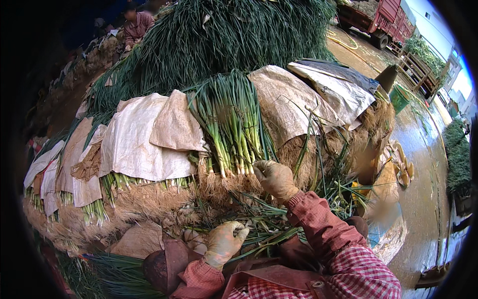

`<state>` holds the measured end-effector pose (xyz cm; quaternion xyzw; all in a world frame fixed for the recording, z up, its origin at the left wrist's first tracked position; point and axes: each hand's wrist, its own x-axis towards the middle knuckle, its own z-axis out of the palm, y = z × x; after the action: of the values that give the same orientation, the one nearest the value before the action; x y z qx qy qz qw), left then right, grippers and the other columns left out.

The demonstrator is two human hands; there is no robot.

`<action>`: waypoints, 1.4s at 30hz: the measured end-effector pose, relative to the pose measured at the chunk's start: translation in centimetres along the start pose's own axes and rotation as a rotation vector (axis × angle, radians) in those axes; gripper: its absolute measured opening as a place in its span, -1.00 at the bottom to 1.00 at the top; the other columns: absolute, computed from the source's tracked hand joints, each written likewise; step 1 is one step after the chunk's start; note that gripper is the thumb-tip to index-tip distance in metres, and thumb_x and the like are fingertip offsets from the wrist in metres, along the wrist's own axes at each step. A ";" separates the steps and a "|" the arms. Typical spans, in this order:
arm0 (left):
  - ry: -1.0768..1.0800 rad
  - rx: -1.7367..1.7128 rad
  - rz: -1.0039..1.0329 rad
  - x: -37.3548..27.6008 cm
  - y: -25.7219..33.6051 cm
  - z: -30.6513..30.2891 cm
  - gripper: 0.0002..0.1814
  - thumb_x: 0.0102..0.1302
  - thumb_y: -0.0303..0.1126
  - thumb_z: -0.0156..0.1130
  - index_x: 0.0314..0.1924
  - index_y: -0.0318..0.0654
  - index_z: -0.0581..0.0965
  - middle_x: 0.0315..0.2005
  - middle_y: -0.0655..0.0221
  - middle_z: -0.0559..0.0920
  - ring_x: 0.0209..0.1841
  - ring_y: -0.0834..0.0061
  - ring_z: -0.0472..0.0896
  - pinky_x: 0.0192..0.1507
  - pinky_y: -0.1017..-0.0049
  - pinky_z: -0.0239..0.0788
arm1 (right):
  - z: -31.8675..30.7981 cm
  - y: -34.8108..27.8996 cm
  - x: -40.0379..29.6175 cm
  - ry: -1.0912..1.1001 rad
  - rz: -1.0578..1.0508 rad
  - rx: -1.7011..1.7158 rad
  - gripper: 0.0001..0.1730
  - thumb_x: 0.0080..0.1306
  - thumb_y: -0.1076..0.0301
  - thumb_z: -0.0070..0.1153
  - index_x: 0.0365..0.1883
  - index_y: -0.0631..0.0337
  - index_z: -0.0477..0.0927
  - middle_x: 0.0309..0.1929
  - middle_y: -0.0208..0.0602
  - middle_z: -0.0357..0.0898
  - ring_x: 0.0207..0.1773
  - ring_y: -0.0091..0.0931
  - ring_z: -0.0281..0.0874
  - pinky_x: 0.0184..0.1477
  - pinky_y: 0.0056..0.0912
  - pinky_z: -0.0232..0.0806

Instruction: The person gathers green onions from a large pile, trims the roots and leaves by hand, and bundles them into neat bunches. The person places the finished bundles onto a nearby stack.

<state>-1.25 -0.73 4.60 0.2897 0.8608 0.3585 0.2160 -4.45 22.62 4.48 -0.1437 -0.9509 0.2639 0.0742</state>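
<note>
A fan of green onions [239,127] lies uncovered before me, green tops pointing away and white stems towards me. Their tangled brown roots [220,187] hang over the near edge. My right hand [276,180], in a soiled glove, has its fingertips at the white stem ends on the right side of this fan. Whether it grips a stem is hidden. Lower down, over my lap, my gloved left hand [225,241] has curled fingers with a gap to the thumb, and nothing shows in it. Loose green leaves [267,233] lie strewn beside it.
Woven sacks [138,138] cover more onions on the left, and another sack [291,101] on the right. Behind rises a tall heap of onion greens [231,37]. A person [137,24] sits far left. A green bucket [399,98], wet ground [418,160] and a red truck [392,18] are right.
</note>
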 end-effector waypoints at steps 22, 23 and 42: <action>0.096 -1.134 -0.246 3.5 -0.5 3.0 -0.63 0.37 -0.20 0.14 0.01 -0.35 0.50 -0.27 0.32 0.63 -0.29 0.50 0.61 -0.27 0.57 0.47 | 4.2 3.3 -5.8 0.034 0.207 0.532 -0.23 0.22 -0.21 0.11 0.06 0.38 0.45 -0.21 0.00 0.60 -0.14 -0.27 0.59 -0.07 -0.34 0.40; 0.078 -1.254 -0.296 3.2 -0.3 2.9 -0.61 0.39 -0.15 0.10 -0.01 -0.34 0.51 -0.27 0.32 0.62 -0.28 0.53 0.60 -0.30 0.57 0.47 | 4.5 0.7 -8.3 -0.016 0.170 0.405 -0.22 0.25 -0.20 0.09 0.07 0.43 0.43 -0.19 0.00 0.60 -0.10 -0.30 0.58 -0.03 -0.39 0.39; 0.213 -1.093 -0.175 -0.7 -2.4 4.8 -0.72 0.38 -0.37 0.13 0.04 -0.29 0.42 -0.46 0.51 0.48 -0.53 0.74 0.35 -0.55 0.67 0.22 | -1.7 1.4 0.5 0.094 -0.076 -0.041 -0.20 0.19 -0.14 0.17 0.16 0.35 0.32 0.01 0.05 0.49 0.07 -0.14 0.45 0.03 -0.06 0.32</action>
<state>1.17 -0.20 -0.17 0.0254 0.5876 0.7603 0.2757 -4.26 24.76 5.27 -0.1215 -0.9563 0.2343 0.1259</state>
